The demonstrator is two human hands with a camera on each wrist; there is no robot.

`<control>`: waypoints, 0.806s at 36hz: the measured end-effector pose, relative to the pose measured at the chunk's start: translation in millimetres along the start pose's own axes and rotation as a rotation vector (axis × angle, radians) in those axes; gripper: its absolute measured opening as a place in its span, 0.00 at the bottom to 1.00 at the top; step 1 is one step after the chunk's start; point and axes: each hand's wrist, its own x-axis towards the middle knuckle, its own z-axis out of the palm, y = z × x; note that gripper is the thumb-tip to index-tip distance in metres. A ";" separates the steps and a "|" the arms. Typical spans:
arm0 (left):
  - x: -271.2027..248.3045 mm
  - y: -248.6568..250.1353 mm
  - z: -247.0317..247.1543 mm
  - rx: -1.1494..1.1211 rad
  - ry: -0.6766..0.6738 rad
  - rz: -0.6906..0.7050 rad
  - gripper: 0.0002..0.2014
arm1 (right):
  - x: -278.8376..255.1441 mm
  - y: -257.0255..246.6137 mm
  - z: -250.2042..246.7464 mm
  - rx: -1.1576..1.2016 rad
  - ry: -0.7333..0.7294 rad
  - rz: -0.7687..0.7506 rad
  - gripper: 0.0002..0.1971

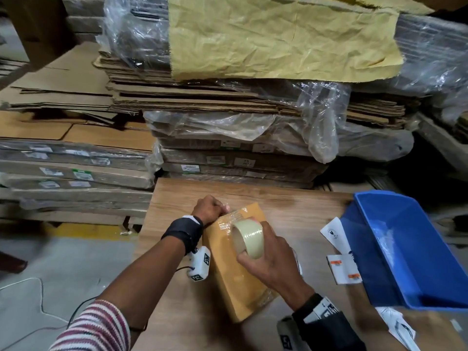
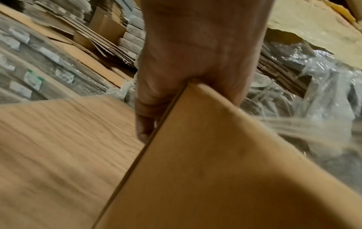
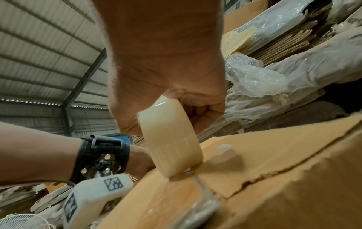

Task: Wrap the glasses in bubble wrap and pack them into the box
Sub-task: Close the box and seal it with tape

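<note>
- Head view: a closed cardboard box (image 1: 235,269) lies on the wooden table (image 1: 291,209); the left hand (image 1: 209,209) clutches its far corner, and the right hand (image 1: 268,259) grasps a tape roll (image 1: 247,238) over the lid. A blue bin (image 1: 410,249) stands to the right.
- Left wrist view: the fingers (image 2: 145,117) curl round the box's corner.
- Right wrist view: the roll touches the taped flap seam (image 3: 274,175).

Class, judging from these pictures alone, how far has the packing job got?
Done: the box is closed; no glasses show. In hand: right hand runs the tape roll along its seam while left hand pinches the tape end at the far edge. Left: finishing and cutting the tape.
</note>
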 end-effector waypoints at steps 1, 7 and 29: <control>0.2 0.9 -0.3 0.032 -0.046 -0.029 0.13 | -0.1 0.7 0.2 0.007 0.003 0.004 0.38; -1.0 5.7 -11.5 0.352 -0.005 -0.170 0.33 | -1.4 4.8 6.0 0.034 -0.008 0.002 0.38; -67.6 -24.2 8.5 0.644 -0.098 0.673 0.35 | -14.1 7.5 0.8 -0.108 0.096 0.017 0.37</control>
